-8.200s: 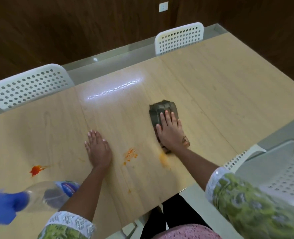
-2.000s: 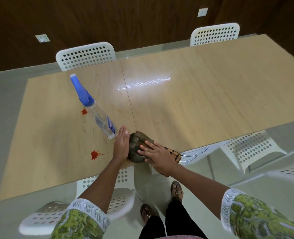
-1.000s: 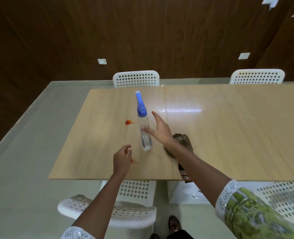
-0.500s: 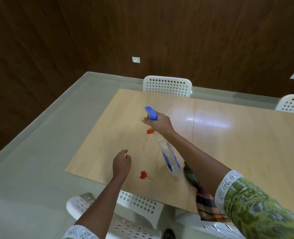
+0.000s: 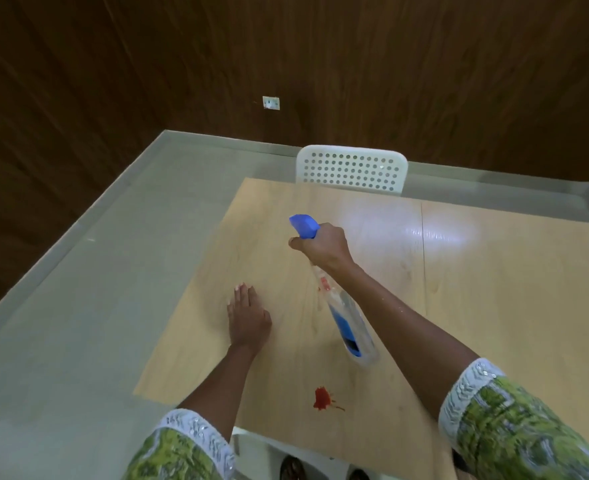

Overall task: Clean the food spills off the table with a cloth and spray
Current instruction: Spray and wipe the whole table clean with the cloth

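Nearest, red spill [image 5: 322,398]: unwiped, by the table [image 5: 494,306] front edge.
Left hand [image 5: 248,318]: flat, fingers straight, likely bracing.
Right hand [image 5: 322,245]: curled round spray bottle [image 5: 346,318] head, nozzle tilted away, probably toward a second smear beneath.
Cloth: unseen.

Both forearms are bare. Each sleeve [image 5: 514,424] is green-and-yellow patterned cloth ending in a white lace-like cuff [image 5: 196,434]. Dark footwear [image 5: 291,469] shows below the table edge.

Soft, even indoor light, overhead glare on the table [image 5: 435,233], motion-blurred sleeves, wide-angle edge bending.
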